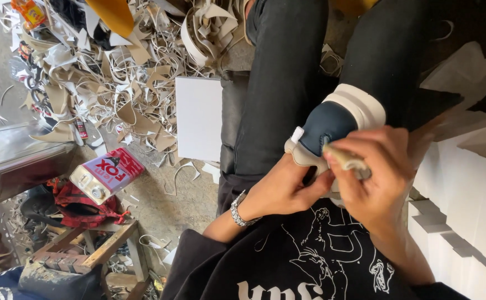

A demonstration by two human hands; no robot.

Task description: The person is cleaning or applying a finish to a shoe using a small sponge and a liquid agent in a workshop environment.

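A dark blue shoe [332, 125] with a thick white sole rests on my lap between my black trouser legs, heel end pointing away. My left hand [284, 186], with a metal watch band on its wrist, grips the shoe's pale upper edge from the left. My right hand [379, 178] is closed around a small beige tool or brush [346, 159] whose tip touches the shoe's near side. The part of the shoe under both hands is hidden.
A heap of pale leather and foam offcuts [137, 72] covers the floor at upper left. A white board [198, 118] lies beside my leg. A red tin can [105, 175] sits above a wooden stool [95, 253]. Stacked white blocks [468, 189] stand at right.
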